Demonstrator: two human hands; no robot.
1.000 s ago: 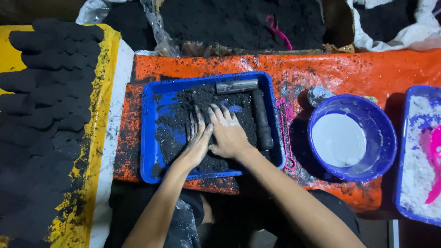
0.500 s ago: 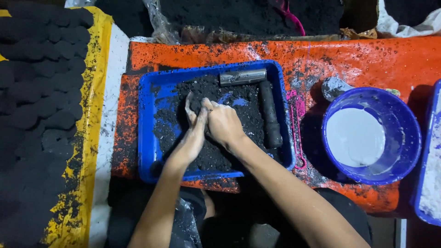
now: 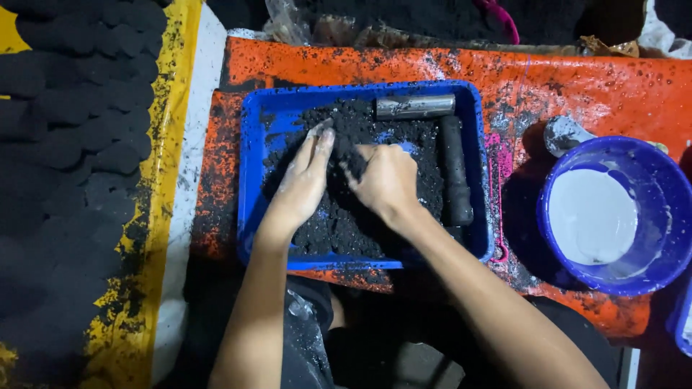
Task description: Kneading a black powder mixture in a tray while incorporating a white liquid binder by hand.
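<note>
blue tray [image 3: 252, 166] left half: open | far edge: metal cylinder [image 3: 414, 106] blocks | right edge: black roller [image 3: 455, 173] blocks | right of tray: blue bowl [image 3: 667, 223] crowds the orange sheet [image 3: 577, 79]

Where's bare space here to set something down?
Bare: the orange sheet strip between blue tray and blue bowl, and above the tray. Crowded: the tray, with black mix, both hands, metal tube.

Both hands work in a blue tray [image 3: 254, 155] of black granular mix [image 3: 339, 223]: the left hand [image 3: 303, 184] lies flat on it, the right hand [image 3: 386, 180] curls, apparently gripping a clump. A metal cylinder [image 3: 414, 106] and a black roller [image 3: 455, 173] lie along the tray's far and right sides. A blue bowl [image 3: 667, 209] of white liquid stands well apart to the right.
</note>
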